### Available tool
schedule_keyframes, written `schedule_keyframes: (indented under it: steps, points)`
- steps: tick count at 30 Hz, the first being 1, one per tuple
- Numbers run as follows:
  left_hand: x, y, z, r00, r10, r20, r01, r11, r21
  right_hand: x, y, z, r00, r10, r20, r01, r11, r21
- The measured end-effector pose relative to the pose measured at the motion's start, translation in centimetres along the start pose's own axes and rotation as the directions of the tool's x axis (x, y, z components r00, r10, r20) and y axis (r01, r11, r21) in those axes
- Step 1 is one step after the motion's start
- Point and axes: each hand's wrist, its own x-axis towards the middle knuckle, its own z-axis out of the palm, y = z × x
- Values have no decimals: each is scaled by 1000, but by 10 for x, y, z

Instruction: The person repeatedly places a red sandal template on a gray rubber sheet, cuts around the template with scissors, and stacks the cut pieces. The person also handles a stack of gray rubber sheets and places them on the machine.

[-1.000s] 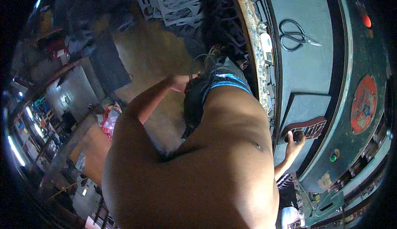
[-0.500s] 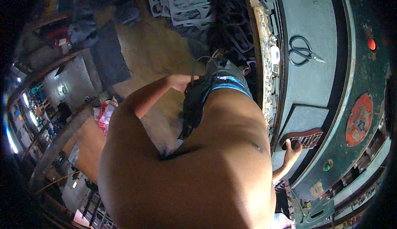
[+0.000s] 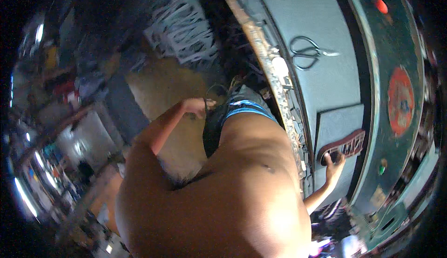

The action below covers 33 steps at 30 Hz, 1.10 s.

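Observation:
My right hand [image 3: 333, 165] grips the near end of a reddish-brown, shoe-sole-shaped cutting die [image 3: 351, 143] with inner bars. The die lies on the light blue-grey work surface [image 3: 310, 6], partly over a dark-edged flat board [image 3: 342, 117]. My left hand [image 3: 195, 106] hangs beside my dark shorts [image 3: 215, 127], its fingers loosely apart and nothing visible in them. Scissors [image 3: 308, 53] with black looped handles lie farther along the work surface, apart from both hands.
A worn green machine beam [image 3: 393, 34] with a red button [image 3: 381, 6] and a green button [image 3: 382, 170] runs along the right. Cut-out sheet scraps [image 3: 184, 29] lie heaped on the far floor. A dark mat [image 3: 123, 106] lies on the left.
The view has swung, so the table and scissors appear farther left and tilted. My left hand's fingers have come away from the shorts and loosened. My right hand stays on the die.

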Motion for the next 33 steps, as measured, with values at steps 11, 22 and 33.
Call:
schedule_keyframes:
  steps: [11, 22, 33]
  points:
    - [-8, 302, -94, 879, 197, -433, -32, 932, 360, -3, -27, 14, 994, 64, -83, -88, 940, -329]
    - [59, 428, 168, 943, 298, 147, -320, 698, 640, -36, -93, 13, 988, 100, -114, -48, 920, 390]
    - [95, 384, 210, 920, 275, 278, -320, 938, 130, -58, -130, 21, 969, 216, -121, -111, 815, 569]
